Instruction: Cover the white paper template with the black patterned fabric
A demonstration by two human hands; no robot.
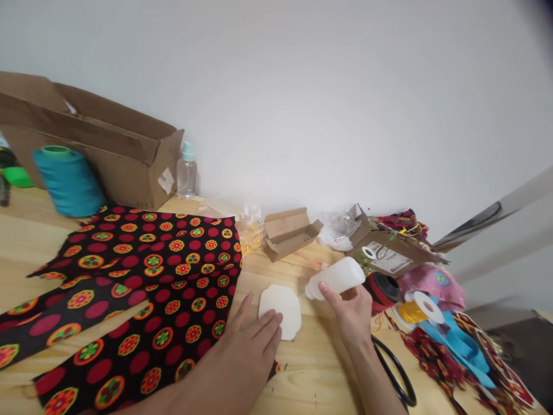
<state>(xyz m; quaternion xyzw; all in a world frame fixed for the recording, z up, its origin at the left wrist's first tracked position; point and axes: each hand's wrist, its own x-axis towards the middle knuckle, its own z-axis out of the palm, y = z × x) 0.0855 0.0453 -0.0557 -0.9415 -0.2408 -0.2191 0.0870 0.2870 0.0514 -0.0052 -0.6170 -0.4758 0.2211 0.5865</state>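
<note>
A flat white piece with rounded, cut corners (279, 302) lies on the wooden table. My left hand (248, 349) rests flat, fingers stretched out, with fingertips on the lower left part of that piece. In my right hand (352, 314) is a white squeeze bottle (339, 276), tilted so that its narrow tip points left toward the white piece, apart from it. Black fabric with red dots and bright flower rounds (173, 276) spreads to the left, partly under my left forearm.
Behind the fabric stand a blue thread cone (71, 181), a long cardboard box (142, 167) and a clear pump bottle (186, 176). A small open box (289, 233) sits mid-back. Rightward are a yellow ribbon spool (417, 311), blue ribbon (464, 346) and a black cable (400, 374).
</note>
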